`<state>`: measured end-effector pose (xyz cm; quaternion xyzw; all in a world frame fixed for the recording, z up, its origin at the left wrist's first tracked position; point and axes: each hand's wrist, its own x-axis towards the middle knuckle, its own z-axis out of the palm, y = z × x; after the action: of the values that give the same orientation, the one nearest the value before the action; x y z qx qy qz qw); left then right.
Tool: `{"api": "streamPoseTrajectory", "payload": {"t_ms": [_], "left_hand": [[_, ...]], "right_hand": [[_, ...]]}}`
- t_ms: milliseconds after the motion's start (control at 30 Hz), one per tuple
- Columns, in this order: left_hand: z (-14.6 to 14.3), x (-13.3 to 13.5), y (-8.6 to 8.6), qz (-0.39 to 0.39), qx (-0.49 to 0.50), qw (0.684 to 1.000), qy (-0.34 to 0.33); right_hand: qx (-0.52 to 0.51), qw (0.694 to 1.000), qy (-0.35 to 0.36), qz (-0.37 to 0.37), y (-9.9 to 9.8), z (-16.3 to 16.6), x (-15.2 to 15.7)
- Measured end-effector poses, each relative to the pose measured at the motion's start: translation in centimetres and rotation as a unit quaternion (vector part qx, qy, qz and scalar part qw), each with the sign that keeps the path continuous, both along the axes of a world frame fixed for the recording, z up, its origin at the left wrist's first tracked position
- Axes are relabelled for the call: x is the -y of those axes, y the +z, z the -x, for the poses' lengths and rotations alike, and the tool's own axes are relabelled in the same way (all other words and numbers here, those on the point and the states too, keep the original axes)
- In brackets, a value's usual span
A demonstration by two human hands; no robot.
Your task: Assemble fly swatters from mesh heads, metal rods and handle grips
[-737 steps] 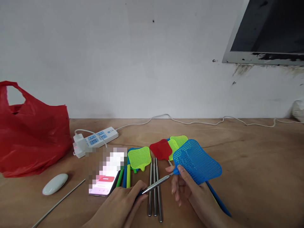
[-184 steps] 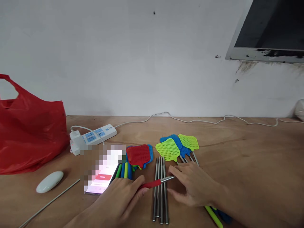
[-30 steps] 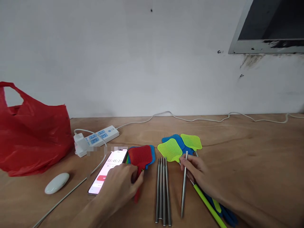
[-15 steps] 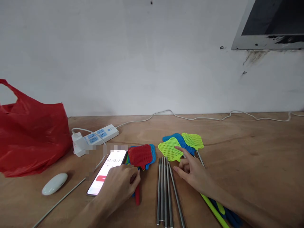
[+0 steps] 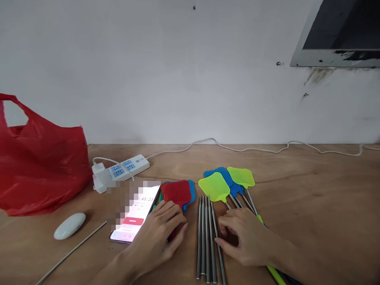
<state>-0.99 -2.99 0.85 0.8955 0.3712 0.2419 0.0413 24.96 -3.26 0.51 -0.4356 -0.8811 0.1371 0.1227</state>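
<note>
My left hand (image 5: 163,231) lies over the necks and handles of the fly swatters on the left, fingers bent and thumb apart. Its fingertips are at the lower edge of a red fly swatter (image 5: 177,192), which overlaps a blue fly swatter (image 5: 192,192). Several slim metal rods (image 5: 206,241) lie side by side between my hands. With fingers curled and a gap to the thumb, my right hand (image 5: 242,235) is just right of them; its thumb tip meets the rightmost rod. Beyond it fan out a lime-green fly swatter (image 5: 214,186), a blue fly swatter (image 5: 219,172) and another lime-green fly swatter (image 5: 242,177).
Left of my hand lies a lit phone (image 5: 135,217) with a timer. Farther left are a white oval case (image 5: 70,226), a power strip (image 5: 129,168) and a red plastic bag (image 5: 44,166). A white cable (image 5: 246,149) runs along the wall at the back of the wooden table (image 5: 320,198).
My right hand has drawn back from the lime-green swatter head toward the rods, its pointing finger now curled. My left hand has shifted slightly right, covering more of the red swatter's handle.
</note>
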Motion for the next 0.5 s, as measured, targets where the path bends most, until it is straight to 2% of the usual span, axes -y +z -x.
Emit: {"api": "streamPoseTrajectory", "payload": {"t_ms": [267, 500], "left_hand": [[-0.6, 0.5, -0.5, 0.054, 0.028, 0.996, -0.063], [-0.8, 0.5, -0.9, 0.061, 0.02, 0.995, -0.078]], "right_hand": [[0.013, 0.997, -0.025, -0.065, -1.3, 0.7, 0.3], [0.035, 0.996, -0.06, -0.057, -1.7, 0.8, -0.3]]}}
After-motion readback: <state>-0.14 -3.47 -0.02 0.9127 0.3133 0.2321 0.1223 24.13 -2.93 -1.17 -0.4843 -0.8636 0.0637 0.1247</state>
